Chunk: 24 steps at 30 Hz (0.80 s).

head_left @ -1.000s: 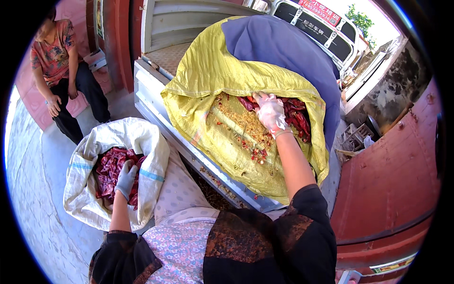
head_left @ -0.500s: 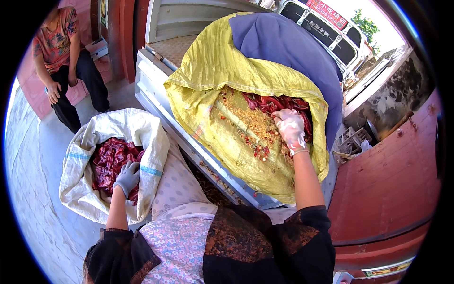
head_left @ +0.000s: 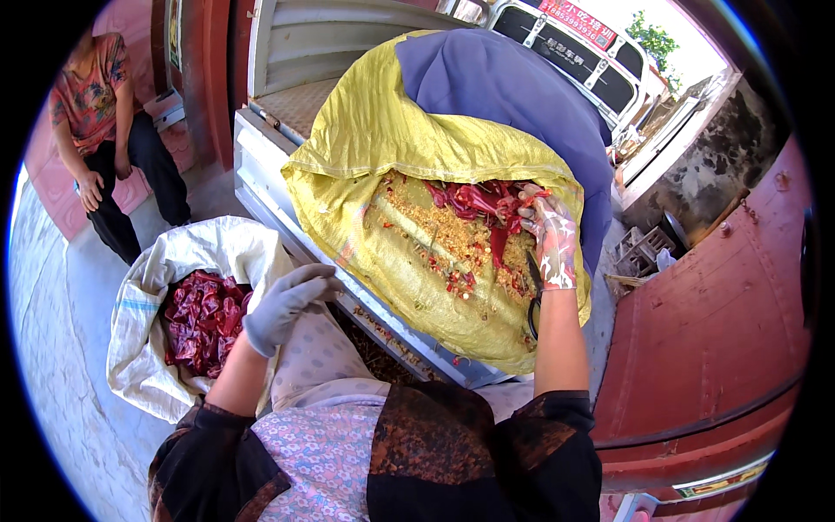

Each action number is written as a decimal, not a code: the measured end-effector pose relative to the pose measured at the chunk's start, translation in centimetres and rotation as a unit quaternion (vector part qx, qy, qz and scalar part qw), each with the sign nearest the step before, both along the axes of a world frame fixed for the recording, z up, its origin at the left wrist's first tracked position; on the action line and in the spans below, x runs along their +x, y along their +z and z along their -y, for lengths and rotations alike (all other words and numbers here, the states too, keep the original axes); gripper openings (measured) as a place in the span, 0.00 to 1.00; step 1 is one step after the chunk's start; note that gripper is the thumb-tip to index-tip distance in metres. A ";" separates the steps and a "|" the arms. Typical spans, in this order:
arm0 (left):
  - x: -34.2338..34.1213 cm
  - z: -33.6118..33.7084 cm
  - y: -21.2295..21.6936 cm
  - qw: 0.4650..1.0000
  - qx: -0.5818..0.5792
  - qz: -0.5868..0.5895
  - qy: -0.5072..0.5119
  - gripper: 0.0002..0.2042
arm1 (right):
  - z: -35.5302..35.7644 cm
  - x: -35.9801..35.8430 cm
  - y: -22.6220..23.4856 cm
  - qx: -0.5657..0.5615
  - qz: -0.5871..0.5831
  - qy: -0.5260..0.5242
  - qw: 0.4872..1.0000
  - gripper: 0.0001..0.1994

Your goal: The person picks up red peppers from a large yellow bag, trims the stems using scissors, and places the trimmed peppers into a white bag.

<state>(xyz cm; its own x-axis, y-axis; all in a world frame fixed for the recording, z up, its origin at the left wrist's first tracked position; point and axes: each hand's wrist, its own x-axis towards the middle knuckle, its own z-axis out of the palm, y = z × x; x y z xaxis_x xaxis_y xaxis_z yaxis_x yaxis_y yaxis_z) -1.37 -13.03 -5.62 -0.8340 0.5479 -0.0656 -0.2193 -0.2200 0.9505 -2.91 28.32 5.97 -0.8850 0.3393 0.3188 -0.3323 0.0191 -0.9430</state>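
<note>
My left hand (head_left: pixel 291 304), in a grey glove, hangs in the air between the two sacks. Its fingers are stretched out with nothing in them. Dried red chilies (head_left: pixel 204 317) fill the white woven sack (head_left: pixel 139 365) beside it. At the mouth of the yellow woven sack (head_left: pixel 409 143), my right hand (head_left: pixel 551 239), in a patterned glove, has its fingers closed on dried red chilies (head_left: pixel 478 200). Under that hand is a pair of scissors (head_left: pixel 532 313) with dark handles; whether the hand also holds them is unclear. Yellow seeds (head_left: pixel 452 248) and chili bits lie on the sack's fold.
The yellow sack rests on a vehicle's metal cargo bed (head_left: pixel 261 165), with a purple cloth (head_left: pixel 496 74) over its back. A seated person (head_left: pixel 104 113) is at the far left. A red metal gate (head_left: pixel 696 339) stands on the right, near a grey crate (head_left: pixel 644 252).
My left hand has risen out of the white sack and moved right, its fingers straightening. My right hand has pulled chilies forward in the yellow sack, and the scissors have come into sight.
</note>
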 end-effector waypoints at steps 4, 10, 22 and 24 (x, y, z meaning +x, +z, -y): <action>-0.4 -5.8 1.4 0.996 0.045 0.022 -0.073 0.26 | 2.1 1.6 1.1 -0.040 -0.026 0.047 0.998 0.12; 0.6 -10.4 6.4 0.941 -0.067 -0.322 0.080 0.38 | 5.5 3.8 1.1 -0.146 0.023 0.122 0.981 0.12; -0.5 -11.1 7.8 0.829 -0.045 -0.557 0.016 0.22 | 12.7 6.7 -2.2 -0.073 0.131 0.218 0.964 0.12; -1.0 -11.3 6.5 0.856 -0.017 -0.517 0.014 0.21 | 13.1 6.9 -2.2 -0.103 0.177 0.222 0.953 0.13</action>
<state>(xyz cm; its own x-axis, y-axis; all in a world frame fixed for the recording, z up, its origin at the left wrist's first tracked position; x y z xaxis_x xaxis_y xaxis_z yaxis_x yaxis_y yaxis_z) -2.33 -1.74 0.89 -0.4676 0.5395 0.7002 0.7480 -0.1806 0.6387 3.96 15.27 3.78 -0.9957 -0.0711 -0.0587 0.0746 -0.2467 -0.9662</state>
